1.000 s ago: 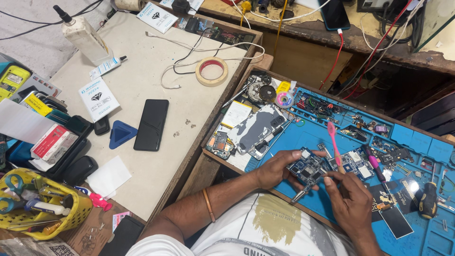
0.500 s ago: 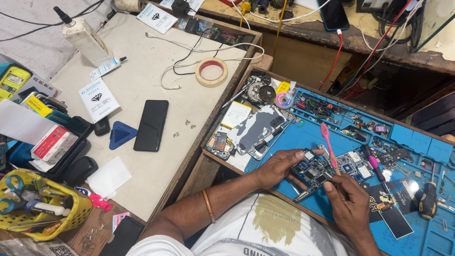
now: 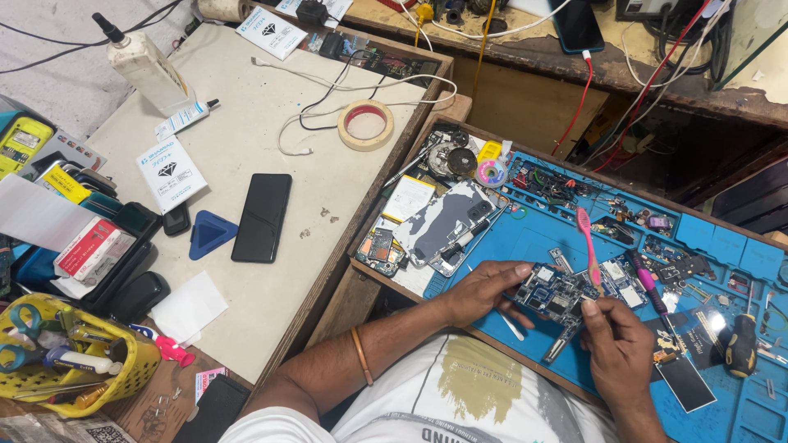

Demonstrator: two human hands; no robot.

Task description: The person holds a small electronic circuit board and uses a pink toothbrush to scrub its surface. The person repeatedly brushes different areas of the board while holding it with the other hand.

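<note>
We have the small dark-blue phone circuit board studded with metal shields lifted just above the near edge of the blue silicone repair mat, which serves as our landmark. Our left hand is clamped on the board's left end, thumb on top; our right hand is closed around the pink plastic toothbrush, whose bristled end stands up just beyond the board. A thin metal pair of tweezers lies on the mat beneath the board. On the mat's left edge rests the grey phone back shell, and further left of the mat, on the beige worktop, lie the black slab phone and the tan ring of tape. We judge that brushing too hard could knock tiny parts loose, and a slipping left grip could drop the board among the loose screws.
</note>
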